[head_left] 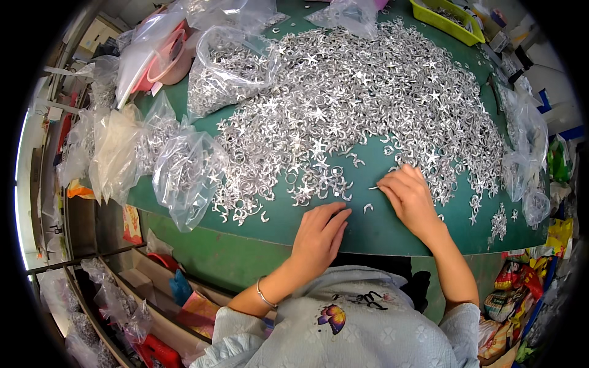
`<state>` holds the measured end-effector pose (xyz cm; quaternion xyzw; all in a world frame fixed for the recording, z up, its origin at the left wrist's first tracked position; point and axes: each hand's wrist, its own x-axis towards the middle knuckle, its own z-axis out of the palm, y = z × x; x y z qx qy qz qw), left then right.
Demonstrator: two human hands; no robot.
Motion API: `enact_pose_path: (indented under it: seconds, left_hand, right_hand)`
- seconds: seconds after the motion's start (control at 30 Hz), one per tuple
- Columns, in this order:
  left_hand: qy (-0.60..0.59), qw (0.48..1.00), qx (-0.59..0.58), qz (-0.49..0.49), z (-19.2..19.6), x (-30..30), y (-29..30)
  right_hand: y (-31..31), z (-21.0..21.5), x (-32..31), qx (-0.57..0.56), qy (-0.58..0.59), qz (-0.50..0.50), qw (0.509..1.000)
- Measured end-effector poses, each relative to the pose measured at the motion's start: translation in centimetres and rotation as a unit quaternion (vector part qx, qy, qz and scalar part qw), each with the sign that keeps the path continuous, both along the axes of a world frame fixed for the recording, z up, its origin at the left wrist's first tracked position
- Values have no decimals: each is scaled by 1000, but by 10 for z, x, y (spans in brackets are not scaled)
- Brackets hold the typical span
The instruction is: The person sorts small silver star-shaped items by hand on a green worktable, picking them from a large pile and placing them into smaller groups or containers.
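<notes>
A big heap of small silver metal pieces (368,98), stars, crescents and rings, covers the green table (374,230). My left hand (319,233) lies flat on the bare green near the front edge, fingers together, holding nothing. My right hand (408,196) rests at the heap's near edge, its fingertips pinched on a thin silver piece (373,187). One loose crescent (367,208) lies between the two hands.
Clear plastic bags of silver pieces (187,172) stand along the table's left side and one (224,70) at the back. More bags (527,141) hang at the right edge. A yellow-green tray (445,21) sits at the far right. Shelves with boxes run below left.
</notes>
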<state>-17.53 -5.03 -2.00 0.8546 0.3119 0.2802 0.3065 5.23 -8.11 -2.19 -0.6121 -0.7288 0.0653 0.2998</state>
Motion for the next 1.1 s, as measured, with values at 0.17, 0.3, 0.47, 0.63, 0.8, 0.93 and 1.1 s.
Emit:
enact_pose_path:
  seconds: [0.17,0.3,0.47,0.63,0.8,0.93,1.1]
  left_hand:
    - [-5,1000,-7,-20,-5,8,-4]
    - [-7,1000,-8,-27,-4,16,-5]
    - [-15,999,-23,-23,-5,23,-7]
    - [25,999,-6,-47,-10,29,-9]
    - [127,985,117,-22,-14,24,1]
    - [161,975,151,27,-9,3,8]
    - [127,984,116,41,-2,6,8]
  right_hand:
    - [-5,5,3,-63,36,-55,996]
    - [-9,1,1,-89,15,-74,993]
    - [-13,13,0,-74,-8,-76,994]
    - [-29,15,-1,-67,-5,-60,996]
    - [-37,18,9,-70,71,-29,995]
    - [-18,16,24,23,42,-176,983]
    - [15,-1,29,48,-14,-173,984]
